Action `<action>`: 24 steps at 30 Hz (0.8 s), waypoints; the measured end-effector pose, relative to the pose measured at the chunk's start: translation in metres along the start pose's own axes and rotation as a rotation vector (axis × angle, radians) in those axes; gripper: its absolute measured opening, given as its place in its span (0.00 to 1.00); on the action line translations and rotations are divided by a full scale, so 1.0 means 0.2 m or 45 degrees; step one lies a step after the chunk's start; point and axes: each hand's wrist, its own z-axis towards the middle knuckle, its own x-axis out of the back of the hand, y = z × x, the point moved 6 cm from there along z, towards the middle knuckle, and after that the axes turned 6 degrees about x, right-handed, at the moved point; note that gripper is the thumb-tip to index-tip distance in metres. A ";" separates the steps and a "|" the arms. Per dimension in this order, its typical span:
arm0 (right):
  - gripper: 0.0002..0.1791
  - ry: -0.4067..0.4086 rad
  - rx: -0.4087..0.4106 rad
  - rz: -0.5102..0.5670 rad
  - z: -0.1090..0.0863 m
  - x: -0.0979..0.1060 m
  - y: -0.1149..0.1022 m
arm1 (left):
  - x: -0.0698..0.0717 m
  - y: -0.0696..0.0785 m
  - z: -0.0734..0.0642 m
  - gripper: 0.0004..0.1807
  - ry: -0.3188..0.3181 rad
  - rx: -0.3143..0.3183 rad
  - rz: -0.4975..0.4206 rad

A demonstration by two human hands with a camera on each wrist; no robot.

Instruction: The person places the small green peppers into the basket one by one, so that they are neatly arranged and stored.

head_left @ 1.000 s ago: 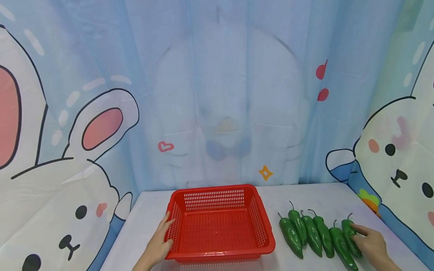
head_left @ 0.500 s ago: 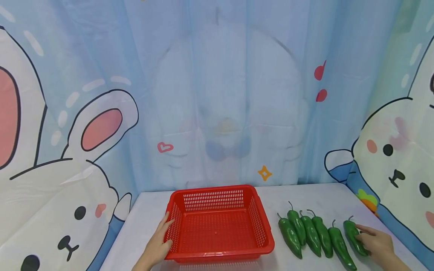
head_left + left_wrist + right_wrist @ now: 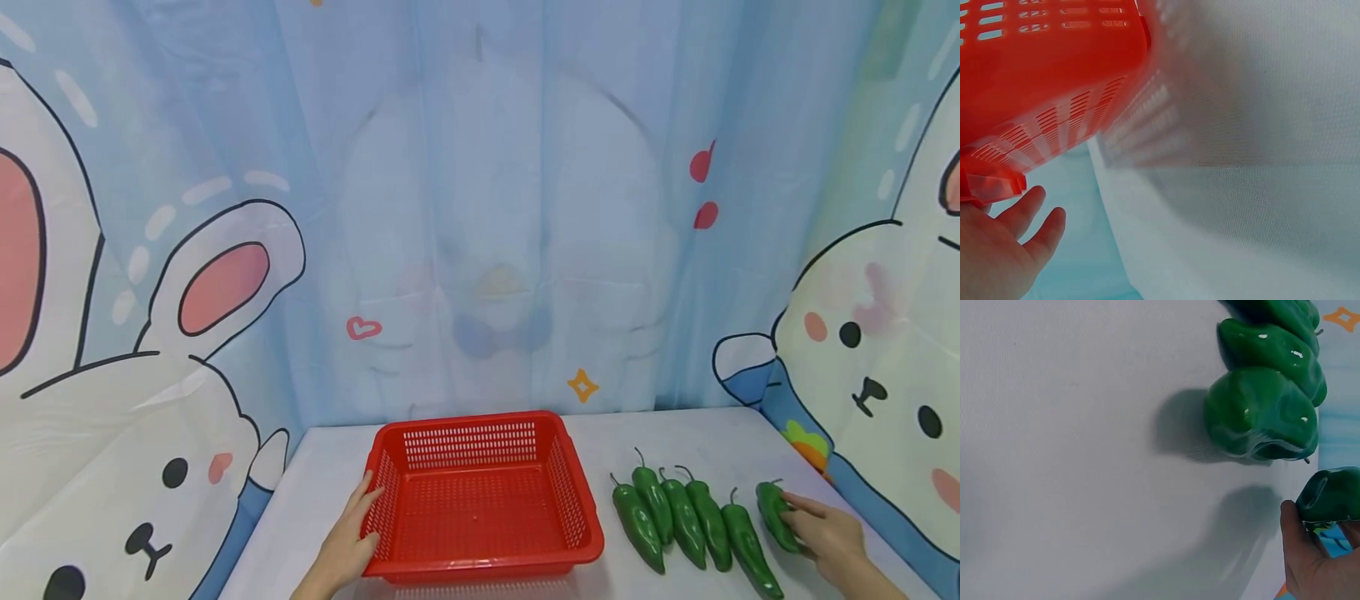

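Observation:
A red plastic basket [image 3: 480, 568] with slotted walls stands on the table with nothing inside. My left hand [image 3: 347, 537] holds its left rim, thumb and a finger over the edge; in the left wrist view two fingers stretch out below the rim. At the right, my right hand [image 3: 828, 537] pinches a glossy green chili pepper [image 3: 772, 508] between fingers and thumb. In the right wrist view this pepper [image 3: 1335, 494] is raised off the tabletop, with a shadow cast below. Several similar green peppers [image 3: 685, 521] lie side by side between basket and right hand, stems pointing away.
The table has a white cover [image 3: 337, 450]. Behind it hangs a pale blue curtain [image 3: 487, 208] printed with cartoon rabbits, which also closes in the left and right sides. A gap of white tabletop separates the basket from the pepper row.
The right hand has drawn the outermost pepper rightward, away from the row, and lifted and tilted it. The left hand keeps its place on the basket.

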 end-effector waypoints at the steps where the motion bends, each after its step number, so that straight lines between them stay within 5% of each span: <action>1: 0.33 -0.002 0.010 0.002 -0.01 0.00 -0.02 | 0.00 0.00 0.00 0.38 -0.004 0.001 -0.008; 24: 0.32 -0.156 0.186 0.077 -0.20 -0.09 -0.33 | -0.02 -0.02 0.00 0.38 -0.038 0.027 -0.027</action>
